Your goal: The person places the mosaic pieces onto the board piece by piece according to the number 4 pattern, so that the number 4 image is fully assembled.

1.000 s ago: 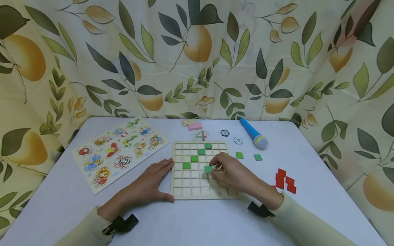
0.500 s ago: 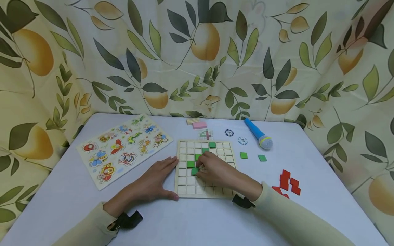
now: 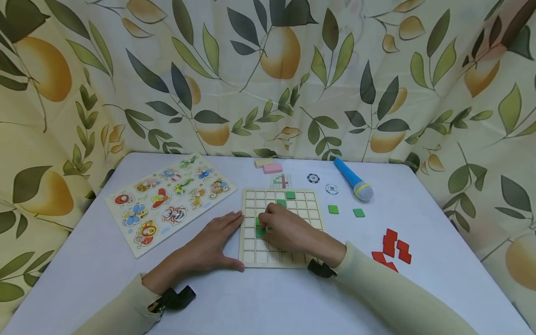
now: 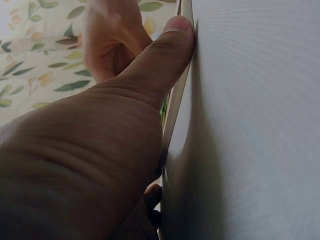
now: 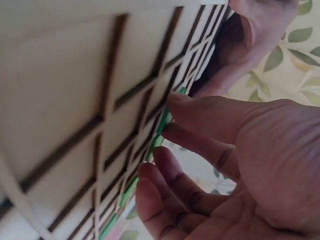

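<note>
- Green tile (image 3: 259,232) has been carried leftward across the grid board (image 3: 272,257) since one second ago and is now positioned in the second column from the left, directly nearside of another green tile (image 3: 257,221).
- It is pinched between thumb and index fingertip of the right hand (image 3: 286,228); the remaining fingers are loosely bent.
- Nothing is gripped by the left hand (image 3: 209,244): fingers are extended, thumb spread, board's left edge touched, tile just rightward.
- Red tiles (image 3: 389,242) are scattered right of the board.
</note>
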Motion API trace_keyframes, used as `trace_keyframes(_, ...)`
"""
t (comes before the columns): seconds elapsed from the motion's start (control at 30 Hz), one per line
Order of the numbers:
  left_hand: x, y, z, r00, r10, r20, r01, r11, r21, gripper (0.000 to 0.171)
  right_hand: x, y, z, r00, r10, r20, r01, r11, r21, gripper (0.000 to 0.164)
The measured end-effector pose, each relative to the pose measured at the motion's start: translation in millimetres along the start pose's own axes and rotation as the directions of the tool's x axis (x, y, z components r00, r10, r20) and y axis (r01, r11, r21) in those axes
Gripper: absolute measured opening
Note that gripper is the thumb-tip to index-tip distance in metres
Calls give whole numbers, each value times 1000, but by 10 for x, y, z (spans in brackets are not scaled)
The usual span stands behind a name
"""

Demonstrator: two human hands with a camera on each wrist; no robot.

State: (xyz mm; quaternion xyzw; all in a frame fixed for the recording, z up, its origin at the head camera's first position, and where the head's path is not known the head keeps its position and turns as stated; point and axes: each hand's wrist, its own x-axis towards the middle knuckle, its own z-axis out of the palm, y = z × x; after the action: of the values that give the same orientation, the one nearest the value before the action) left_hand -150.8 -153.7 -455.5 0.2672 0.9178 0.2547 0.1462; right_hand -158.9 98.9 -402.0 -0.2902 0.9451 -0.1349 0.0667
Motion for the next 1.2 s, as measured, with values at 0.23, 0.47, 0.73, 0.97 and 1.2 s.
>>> trace_keyframes(0.23, 24, 28, -19, 1000, 5, 1, -5, 1000, 1, 129, -44, 54, -60, 1000, 20, 6, -20, 1000, 4, 16)
trace_keyframes(0.47, 16, 56, -44, 1000, -7, 4, 7, 1000, 7, 129, -417, 413, -333, 989, 103, -102, -76, 968, 239, 24)
trace_keyframes(0.73, 1, 51, -47, 1000, -22, 9, 22, 1000, 10, 131, -925, 1137, -511, 879, 400, -261, -268, 865, 423, 20)
trace_keyframes(0.97, -2, 40, -12, 1000, -20, 7, 20, 1000, -14, 130, -1025, 1528, -328, 795, 578, -184, -426, 748, 509, 30)
trace_keyframes(1.2, -12, 59, 10, 1000, -17, 0, 17, 1000, -15, 131, -1014, 1681, -179, 775, 616, -140, -508, 739, 442, 41)
